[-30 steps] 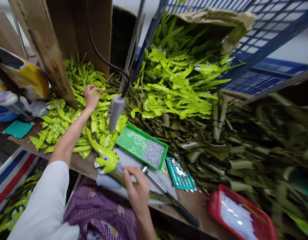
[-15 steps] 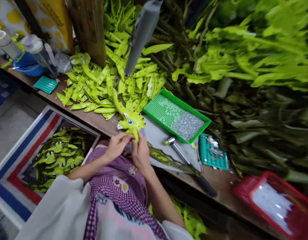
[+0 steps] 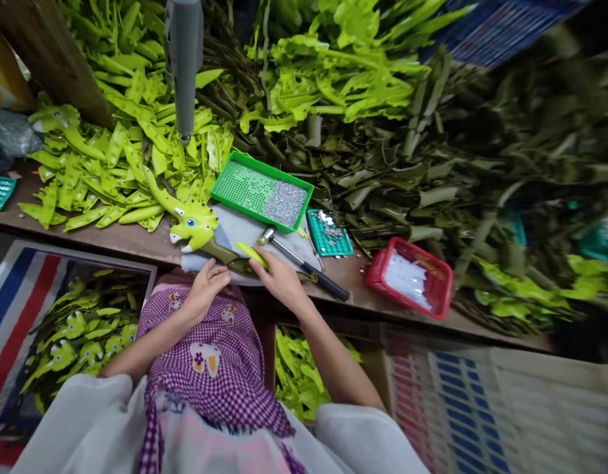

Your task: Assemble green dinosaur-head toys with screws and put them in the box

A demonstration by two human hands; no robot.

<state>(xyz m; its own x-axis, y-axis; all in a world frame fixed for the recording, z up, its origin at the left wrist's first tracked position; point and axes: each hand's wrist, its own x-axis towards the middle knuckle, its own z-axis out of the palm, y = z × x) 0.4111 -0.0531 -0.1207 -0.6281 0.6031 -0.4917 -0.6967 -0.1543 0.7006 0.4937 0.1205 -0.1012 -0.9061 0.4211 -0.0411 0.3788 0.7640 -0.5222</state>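
Note:
A lime-green plastic triceratops head (image 3: 195, 222) with a blue eye and white horns lies at the bench's front edge. A dark olive strip (image 3: 222, 252) extends from it toward the right. My left hand (image 3: 207, 288) is just below the head and strip, fingers stretched and loosely apart, with nothing visible in it. Between the thumb and fingers of my right hand (image 3: 280, 276) is a slim lime-green piece (image 3: 253, 255), held over the strip. A hammer (image 3: 304, 262) with a black handle lies just beyond my right hand.
A green tray (image 3: 261, 191) of small metal bits stands behind the hammer, beside a teal tray (image 3: 329, 234) and a red basket (image 3: 416, 276). Lime pieces (image 3: 130, 158) and olive strips (image 3: 363, 164) are heaped behind. A grey post (image 3: 184, 72) hangs above. A striped bin (image 3: 24, 309) stands left.
My view has swung right. The triceratops head has gone from between both hands onto the bench over the olive strip. My hands have parted, the right one with the slim lime piece.

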